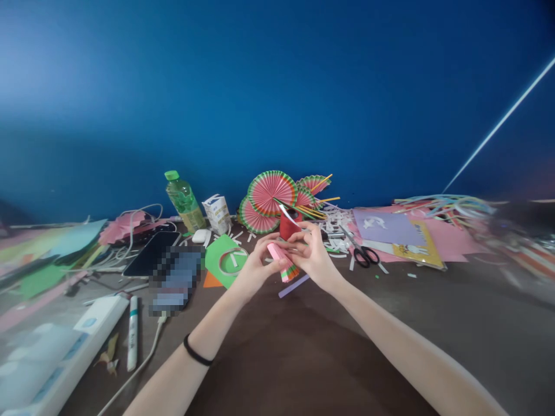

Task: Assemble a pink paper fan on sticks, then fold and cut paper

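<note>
Above the near middle of the table, my left hand [260, 263] is closed on a pleated pink paper [281, 263] with a green, white and orange striped edge. The paper is pressed into a narrow stack, its striped end pointing down and right. My right hand [311, 254] has its fingers bent against the same stack from the right; the fingertips partly hide it. A red thread spool [289, 224] stands just behind both hands. A white paper strip [288, 212] crosses in front of the spool, and whether my right fingers touch it I cannot tell. A purple strip [293, 286] lies below.
Finished pink paper fans [273, 193] lean at the back wall. Black-handled scissors [366, 256] and purple paper [384, 224] lie right. Left are a bottle [184, 199], a small carton [217, 214], green paper [217, 257], a phone [177, 280], a marker [132, 335] and a power strip [82, 352].
</note>
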`<state>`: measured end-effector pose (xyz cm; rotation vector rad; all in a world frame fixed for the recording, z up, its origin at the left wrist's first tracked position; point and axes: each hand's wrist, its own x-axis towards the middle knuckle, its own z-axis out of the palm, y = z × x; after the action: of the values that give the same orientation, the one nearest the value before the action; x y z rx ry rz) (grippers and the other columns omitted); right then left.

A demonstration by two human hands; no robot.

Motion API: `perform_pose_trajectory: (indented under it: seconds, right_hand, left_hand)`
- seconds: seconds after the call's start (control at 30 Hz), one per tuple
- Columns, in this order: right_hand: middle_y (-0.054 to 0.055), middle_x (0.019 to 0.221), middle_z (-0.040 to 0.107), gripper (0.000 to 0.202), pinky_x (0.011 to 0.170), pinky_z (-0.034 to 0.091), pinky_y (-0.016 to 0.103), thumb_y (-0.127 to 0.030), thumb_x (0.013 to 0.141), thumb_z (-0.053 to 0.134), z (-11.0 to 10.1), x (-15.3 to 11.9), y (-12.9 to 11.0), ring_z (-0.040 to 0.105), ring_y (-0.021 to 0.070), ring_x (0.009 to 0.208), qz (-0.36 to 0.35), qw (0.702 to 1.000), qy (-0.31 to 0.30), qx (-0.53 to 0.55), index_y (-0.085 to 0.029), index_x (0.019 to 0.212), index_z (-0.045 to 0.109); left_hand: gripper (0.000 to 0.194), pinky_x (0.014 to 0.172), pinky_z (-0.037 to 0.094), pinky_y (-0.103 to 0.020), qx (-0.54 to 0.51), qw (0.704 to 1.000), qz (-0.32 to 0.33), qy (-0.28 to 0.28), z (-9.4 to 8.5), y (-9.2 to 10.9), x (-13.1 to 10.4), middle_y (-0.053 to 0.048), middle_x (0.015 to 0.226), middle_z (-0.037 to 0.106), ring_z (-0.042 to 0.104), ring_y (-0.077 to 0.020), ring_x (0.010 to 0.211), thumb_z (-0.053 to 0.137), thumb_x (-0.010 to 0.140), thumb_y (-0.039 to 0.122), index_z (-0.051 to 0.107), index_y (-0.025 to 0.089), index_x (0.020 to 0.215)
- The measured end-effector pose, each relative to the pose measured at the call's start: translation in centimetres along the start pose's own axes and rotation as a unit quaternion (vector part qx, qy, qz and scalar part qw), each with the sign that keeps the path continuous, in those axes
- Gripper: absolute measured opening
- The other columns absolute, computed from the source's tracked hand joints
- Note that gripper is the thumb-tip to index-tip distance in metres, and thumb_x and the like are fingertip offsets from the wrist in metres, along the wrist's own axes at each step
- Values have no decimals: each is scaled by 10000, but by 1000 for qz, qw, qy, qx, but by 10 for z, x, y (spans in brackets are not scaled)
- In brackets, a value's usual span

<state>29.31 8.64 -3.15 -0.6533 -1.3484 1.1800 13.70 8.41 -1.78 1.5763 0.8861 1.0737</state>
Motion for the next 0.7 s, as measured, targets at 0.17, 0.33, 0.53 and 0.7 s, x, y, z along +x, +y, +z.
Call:
perform_pose_trajectory:
  seconds: [0.17,0.33,0.53,0.7]
  right_hand:
    - [6,898,493,409,825,474,332,-210,743,589,2,-2,-11,545,154,917,-48,989,53,-133,-255,1079,358]
    - [-12,810,547,301,727,510,331,-284,756,599,17,-11,-33,591,144,765,13,1000,22,18,-249,969,389]
    - [10,849,583,258,861,466,376,-335,676,694,25,-12,-33,622,160,814,131,982,3,136,-196,721,482]
    - [18,833,602,223,852,447,357,-316,650,711,21,-9,-26,599,168,836,124,985,38,112,-182,651,533]
  left_hand:
    - [266,795,455,-321,52,995,0,89,2,3,1,-74,983,624,581,-198,901,618,748,344,539,160,923]
    - [213,725,454,-290,90,981,10,169,0,-7,2,-26,834,618,587,-166,772,623,728,316,536,164,850]
    - [251,763,455,-293,42,974,26,223,5,-5,0,-18,833,636,608,-171,809,624,699,269,518,178,908]
    - [273,782,467,-293,-41,974,11,225,14,-1,-2,-44,918,654,619,-183,878,633,691,255,526,179,930]
